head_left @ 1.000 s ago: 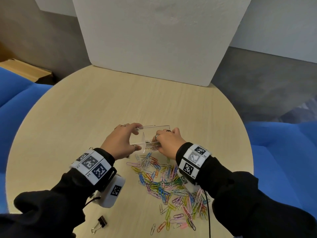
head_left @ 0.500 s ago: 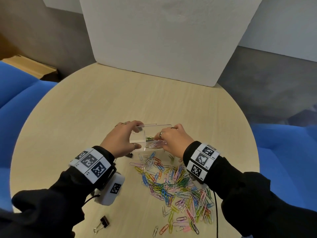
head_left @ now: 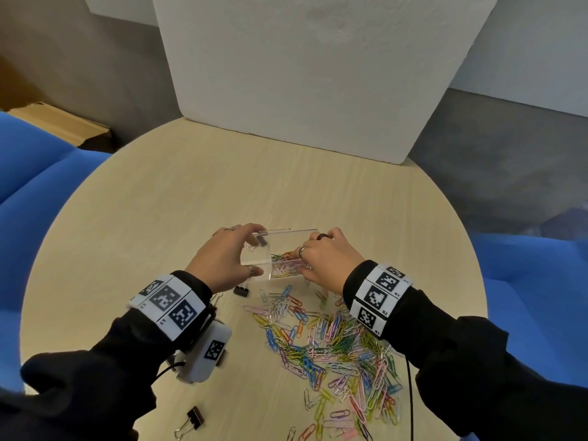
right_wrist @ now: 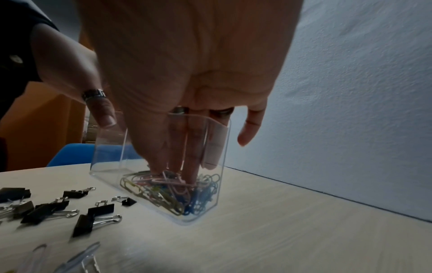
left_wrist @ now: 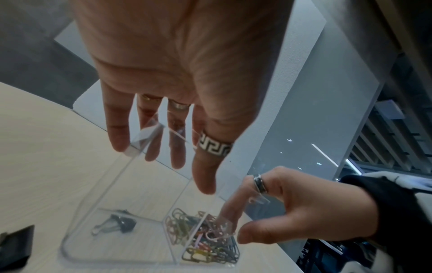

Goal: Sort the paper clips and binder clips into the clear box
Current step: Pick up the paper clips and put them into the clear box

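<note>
So here's where I'm at. Big round wooden surface (head_left: 178,198), white foam board (head_left: 318,74) propped at the far edge, blue seats on both sides.

The clear box (head_left: 288,246) sits mid-surface, just past the pile, and it's split into two compartments. My left hand (head_left: 222,259) is curled around its left end to hold it steady. My right hand (head_left: 327,259) is reaching down into the right compartment with the fingers (right_wrist: 187,160) mostly straight, tips right on the paper clips in there; can't really tell if I'm pinching any or just letting go.

Progress-wise: early days, I'd say. The right compartment has a small tangle of colored clips (left_wrist: 198,236), and the left one has a single black binder clip (left_wrist: 117,224). The big heap of paper clips (head_left: 334,342) is spread on the near side, to the right, way more than what's boxed. A bunch of loose binder clips (right_wrist: 93,219) are lying just left of the box, plus one stray (head_left: 192,420) at the near edge.
</note>
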Demonstrator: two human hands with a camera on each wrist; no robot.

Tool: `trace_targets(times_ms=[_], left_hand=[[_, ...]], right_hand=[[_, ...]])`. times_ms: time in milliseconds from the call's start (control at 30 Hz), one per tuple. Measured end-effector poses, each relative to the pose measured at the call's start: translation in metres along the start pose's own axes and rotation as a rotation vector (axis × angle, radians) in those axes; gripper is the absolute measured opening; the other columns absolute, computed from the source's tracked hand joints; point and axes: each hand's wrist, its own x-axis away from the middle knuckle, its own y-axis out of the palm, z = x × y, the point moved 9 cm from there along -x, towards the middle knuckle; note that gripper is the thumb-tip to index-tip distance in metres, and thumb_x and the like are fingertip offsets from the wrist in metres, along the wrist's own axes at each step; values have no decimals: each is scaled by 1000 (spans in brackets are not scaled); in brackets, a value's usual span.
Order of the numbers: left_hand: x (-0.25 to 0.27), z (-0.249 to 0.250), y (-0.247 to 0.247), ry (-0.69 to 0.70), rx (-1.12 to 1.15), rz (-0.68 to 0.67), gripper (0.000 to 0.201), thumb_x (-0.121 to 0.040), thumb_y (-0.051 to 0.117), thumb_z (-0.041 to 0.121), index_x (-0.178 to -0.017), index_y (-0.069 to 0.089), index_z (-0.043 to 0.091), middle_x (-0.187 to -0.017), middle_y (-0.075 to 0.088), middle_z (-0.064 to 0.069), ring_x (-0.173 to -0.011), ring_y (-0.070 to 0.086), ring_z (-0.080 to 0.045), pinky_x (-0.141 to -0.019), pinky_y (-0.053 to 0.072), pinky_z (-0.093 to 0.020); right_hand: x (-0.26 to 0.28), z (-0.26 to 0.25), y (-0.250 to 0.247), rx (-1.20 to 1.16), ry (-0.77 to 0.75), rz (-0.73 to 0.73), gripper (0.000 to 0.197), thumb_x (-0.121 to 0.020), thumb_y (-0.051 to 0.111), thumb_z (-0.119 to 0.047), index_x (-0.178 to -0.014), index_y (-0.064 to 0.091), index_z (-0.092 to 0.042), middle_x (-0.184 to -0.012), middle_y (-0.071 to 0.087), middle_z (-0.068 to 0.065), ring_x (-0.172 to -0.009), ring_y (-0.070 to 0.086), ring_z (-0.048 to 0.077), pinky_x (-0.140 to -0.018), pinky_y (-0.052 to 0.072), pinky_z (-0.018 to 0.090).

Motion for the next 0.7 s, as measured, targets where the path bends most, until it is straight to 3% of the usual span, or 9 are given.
trace_targets(times_ms=[167,333,533,600,700], left_hand=[[-3,4,3,1,-28,3,68,-72,75,26,-131,39,29,-116,58,7,-107,48,-20,-87,45,-37],[-5,9,3,6,-12,3,67,-73,75,25,-129,39,30,-114,58,8,-107,46,-19,-88,45,-38],[-9,12,4,10,-24,3,67,-73,74,23,-129,40,30,-112,58,8,-109,45,-20,-88,45,-39],[-10,10,4,7,-18,8,66,-72,75,22,-128,40,30,-107,57,11,-109,45,-20,-87,45,-38],[-12,4,0,-15,5,42,66,-72,75,19,-127,42,30,-99,52,16,-110,44,-21,-88,44,-40]], right_hand=[[-4,5,10,-79,49,-74,26,-93,44,-24,-111,61,-16,-113,61,-2,-115,43,19,-91,27,37],[0,10,5,-161,71,-17,38,-91,44,-17,-127,51,-25,-118,59,-4,-116,40,18,-90,26,37],[-1,15,14,-281,96,-77,41,-91,42,-14,-127,50,-30,-107,60,3,-113,41,18,-93,22,36],[4,19,3,-449,64,6,32,-91,49,-22,-122,54,-30,-110,62,-3,-110,45,13,-94,25,33],[24,49,-25,-758,131,376,20,-91,51,-30,-104,62,-19,-100,63,-3,-93,54,10,-85,39,23]])
